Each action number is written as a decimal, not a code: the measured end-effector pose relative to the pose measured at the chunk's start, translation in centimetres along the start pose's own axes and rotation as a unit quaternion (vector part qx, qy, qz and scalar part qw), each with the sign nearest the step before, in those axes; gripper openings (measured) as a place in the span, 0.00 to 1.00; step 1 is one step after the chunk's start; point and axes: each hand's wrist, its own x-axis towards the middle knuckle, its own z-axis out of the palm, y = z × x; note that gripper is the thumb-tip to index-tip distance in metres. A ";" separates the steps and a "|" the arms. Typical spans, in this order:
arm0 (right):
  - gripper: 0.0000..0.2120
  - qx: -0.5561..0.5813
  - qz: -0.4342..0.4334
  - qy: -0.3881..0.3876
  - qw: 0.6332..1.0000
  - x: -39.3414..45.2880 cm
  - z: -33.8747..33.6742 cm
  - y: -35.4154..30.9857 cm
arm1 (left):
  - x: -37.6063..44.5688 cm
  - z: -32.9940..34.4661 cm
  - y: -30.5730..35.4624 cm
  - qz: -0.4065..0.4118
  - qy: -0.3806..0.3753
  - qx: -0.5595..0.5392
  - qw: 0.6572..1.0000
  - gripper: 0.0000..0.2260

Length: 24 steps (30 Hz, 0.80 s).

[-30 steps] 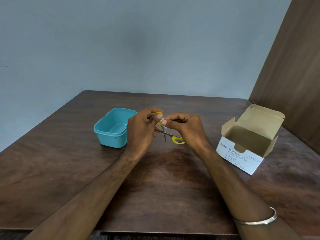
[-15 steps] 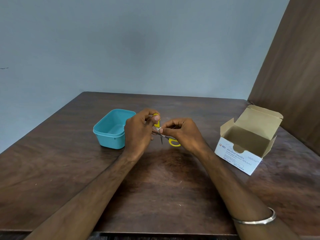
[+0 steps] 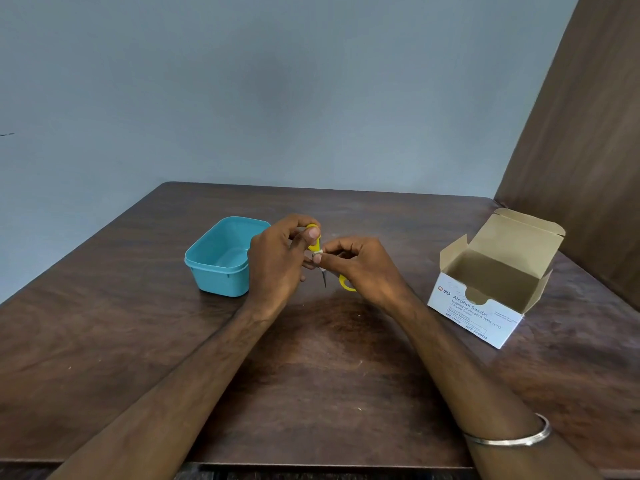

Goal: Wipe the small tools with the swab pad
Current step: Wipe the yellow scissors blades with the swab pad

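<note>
- Head view: left hand (image 3: 277,261) grips yellow-handled scissors (image 3: 316,242); right hand (image 3: 363,268) pinches the white swab pad (image 3: 318,253) round them.
- Wiping under way; next likely draw the pad toward the blade tip.

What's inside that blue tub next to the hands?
The teal tub looks empty: only its bare floor and inner walls show. The near wall hides the front strip of the floor, and the left hand covers its right corner.
</note>
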 end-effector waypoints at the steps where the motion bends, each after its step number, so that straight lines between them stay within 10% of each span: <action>1: 0.07 -0.003 0.004 -0.001 1.000 0.0 0.0 0.0 | 0.0 0.0 0.0 0.005 -0.001 0.007 1.000 0.07; 24: 0.05 -0.125 0.012 -0.047 0.991 0.4 -1.5 0.3 | 0.4 -0.2 0.0 0.024 0.012 0.067 0.997 0.05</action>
